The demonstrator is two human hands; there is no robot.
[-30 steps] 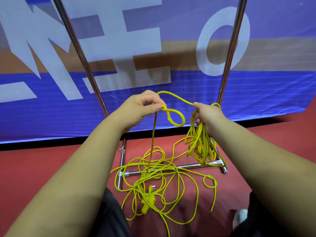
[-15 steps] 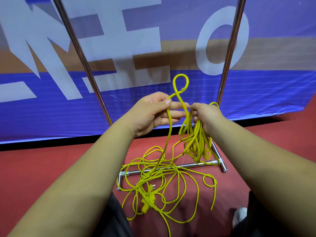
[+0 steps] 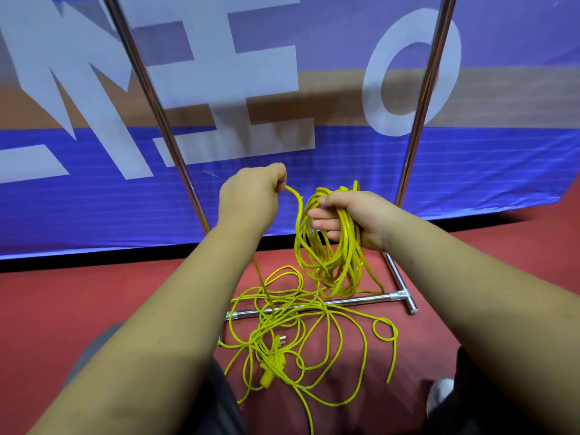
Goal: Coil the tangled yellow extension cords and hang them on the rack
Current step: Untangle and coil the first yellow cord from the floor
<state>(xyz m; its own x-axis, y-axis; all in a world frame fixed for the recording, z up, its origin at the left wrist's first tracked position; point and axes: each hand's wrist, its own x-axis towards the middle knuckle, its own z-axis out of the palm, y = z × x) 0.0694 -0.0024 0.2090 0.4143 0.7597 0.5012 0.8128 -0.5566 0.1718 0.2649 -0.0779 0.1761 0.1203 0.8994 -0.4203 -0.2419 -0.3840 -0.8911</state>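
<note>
Head view.

Left hand [image 3: 251, 196]: fist curled round a single strand of cord [image 3: 294, 194]. From the fist, the strand arcs right into the coil [image 3: 332, 265]. A second run drops from under the hand to the floor.

Right hand [image 3: 354, 218]: fingers wrapped round the top of the coil. The loops hang below the hand, uneven, just above the rack's base bar.

Rack [image 3: 361, 300]: two slanted metal posts, one outside each hand, and a base bar on the red floor [image 3: 94, 309].

The rest of the cord is a loose tangle [image 3: 326, 310] on the floor, lying across the base bar and between the person's legs. A plug [image 3: 266, 370] sits in its near part.

Blue banner [image 3: 470, 171] behind the rack.
</note>
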